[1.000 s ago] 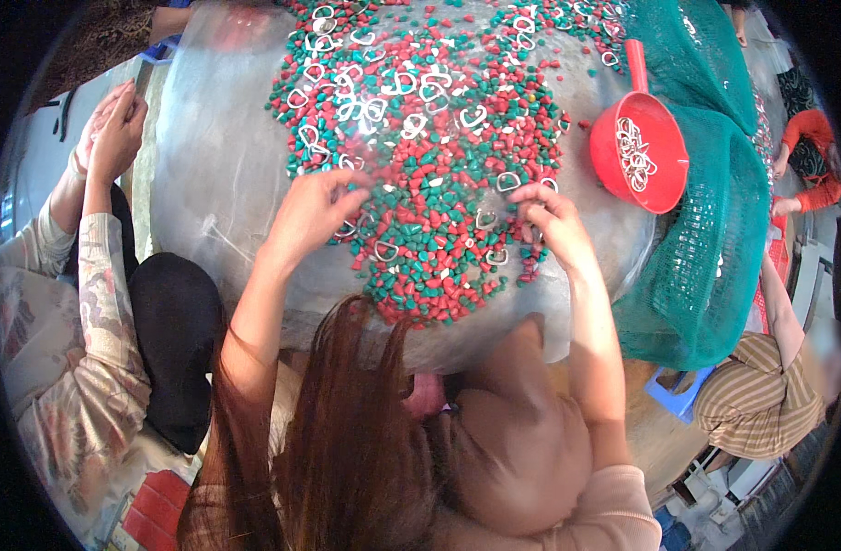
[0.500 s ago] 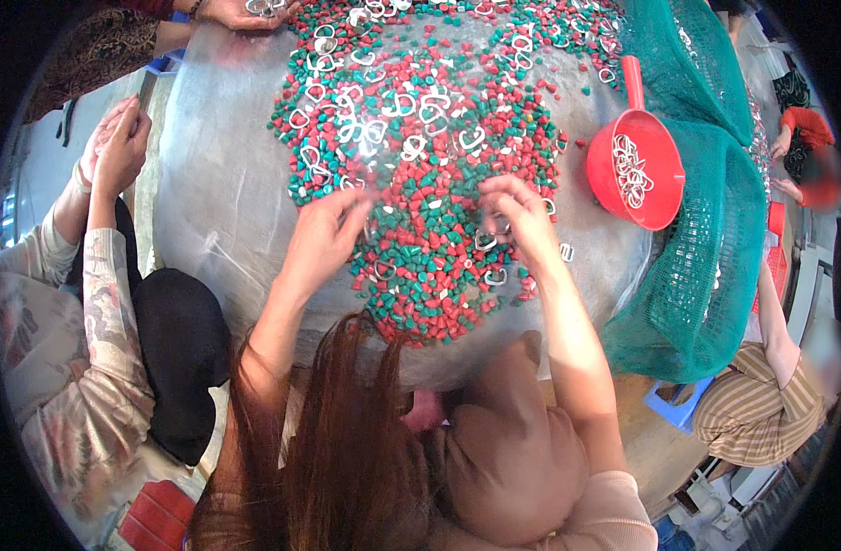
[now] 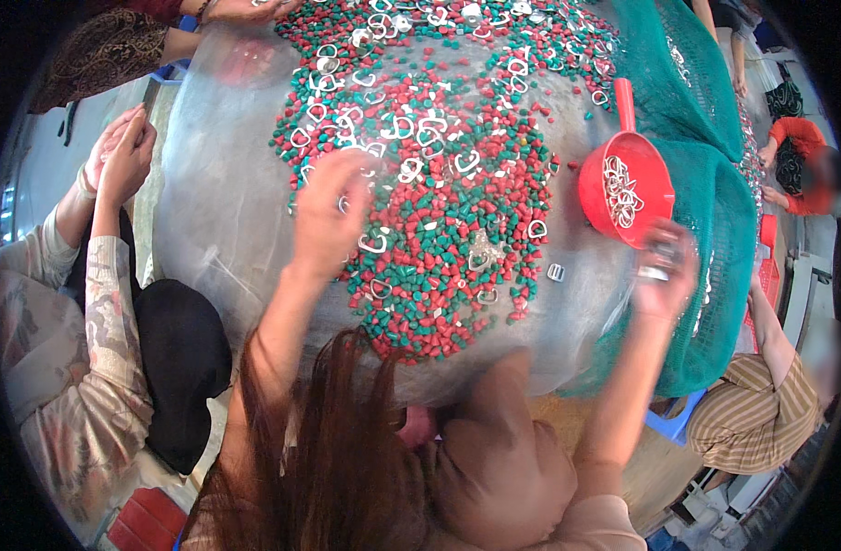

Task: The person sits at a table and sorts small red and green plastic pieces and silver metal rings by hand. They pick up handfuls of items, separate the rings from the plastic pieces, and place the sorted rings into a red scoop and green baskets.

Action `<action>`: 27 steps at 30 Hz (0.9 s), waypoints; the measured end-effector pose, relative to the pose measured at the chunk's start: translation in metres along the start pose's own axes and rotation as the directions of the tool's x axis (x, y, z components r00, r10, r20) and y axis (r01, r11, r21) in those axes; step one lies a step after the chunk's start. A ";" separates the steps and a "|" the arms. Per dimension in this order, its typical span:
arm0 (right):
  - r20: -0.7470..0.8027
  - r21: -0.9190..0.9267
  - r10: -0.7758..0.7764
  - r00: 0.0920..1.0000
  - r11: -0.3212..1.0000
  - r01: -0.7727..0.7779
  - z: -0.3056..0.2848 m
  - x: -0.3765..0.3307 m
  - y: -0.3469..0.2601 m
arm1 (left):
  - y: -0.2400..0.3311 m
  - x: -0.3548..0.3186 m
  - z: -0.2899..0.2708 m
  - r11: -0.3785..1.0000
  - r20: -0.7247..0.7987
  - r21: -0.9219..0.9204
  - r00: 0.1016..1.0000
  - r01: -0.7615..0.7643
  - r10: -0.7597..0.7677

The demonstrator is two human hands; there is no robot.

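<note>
A heap of small red and green cone-shaped pieces (image 3: 439, 317) is spread over the table sheet, with silvery D-shaped metal rings (image 3: 411, 170) scattered through it. Over the heap's left side hovers my left hand (image 3: 333, 216), its fingers curled and smeared by motion; a ring shows at its fingertips, but whether it is gripped is unclear. My right hand (image 3: 664, 275) is off the heap, beside the near rim of a red plastic ladle (image 3: 654, 184). Blurred fingers close round a shiny metal piece. Several metal rings (image 3: 622, 191) lie inside the ladle.
Green mesh netting (image 3: 705, 303) lies along the table's right side. A small metal buckle (image 3: 555, 272) rests on the sheet. Another person's clasped hands (image 3: 117, 151) are at the left, and another hand (image 3: 246, 9) is at the far left edge. More people sit at the right.
My right hand has moved from the heap rightward to the ladle. My left hand has shifted slightly up and right over the heap. The view has shifted a little.
</note>
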State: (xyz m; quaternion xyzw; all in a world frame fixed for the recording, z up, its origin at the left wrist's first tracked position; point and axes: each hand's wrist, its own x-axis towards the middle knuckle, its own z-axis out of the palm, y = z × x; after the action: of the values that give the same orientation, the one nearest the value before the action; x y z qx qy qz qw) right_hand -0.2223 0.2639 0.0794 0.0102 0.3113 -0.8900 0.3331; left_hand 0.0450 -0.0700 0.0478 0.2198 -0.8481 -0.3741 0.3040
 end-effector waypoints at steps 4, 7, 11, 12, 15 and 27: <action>-0.234 -0.313 -0.312 0.921 0.921 0.233 -0.078 -0.018 -0.191 | -0.040 -0.012 -0.041 0.963 -0.172 -0.026 0.948 0.267 -0.267; -0.329 -0.691 -0.567 0.755 0.689 0.216 -0.187 -0.034 -0.299 | -0.047 -0.007 -0.035 0.967 -0.168 -0.001 0.954 0.253 -0.250; -0.521 -0.810 -0.589 0.618 0.570 -0.139 -0.218 -0.029 -0.281 | -0.053 -0.006 -0.012 0.980 0.052 0.195 0.998 -0.029 0.019; -0.380 -0.922 -0.730 0.567 0.250 -0.296 -0.212 -0.028 -0.274 | -0.059 -0.004 -0.002 0.962 0.162 0.237 0.982 -0.135 0.098; 0.119 -0.656 -0.784 0.610 -0.523 -0.544 -0.176 0.004 -0.227 | -0.062 -0.001 0.014 0.818 0.318 0.518 0.944 -0.248 0.085; 0.500 -0.845 -0.006 0.866 -0.223 0.486 0.111 0.025 0.107 | -0.039 0.018 0.022 0.877 0.258 -0.156 0.875 0.455 -0.409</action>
State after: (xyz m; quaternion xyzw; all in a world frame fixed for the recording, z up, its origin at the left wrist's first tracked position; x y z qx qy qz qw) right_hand -0.1566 0.1241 0.1046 -0.4505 0.8085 -0.3710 0.0759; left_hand 0.0221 -0.0938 0.0127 0.3289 -0.7604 -0.5424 0.1394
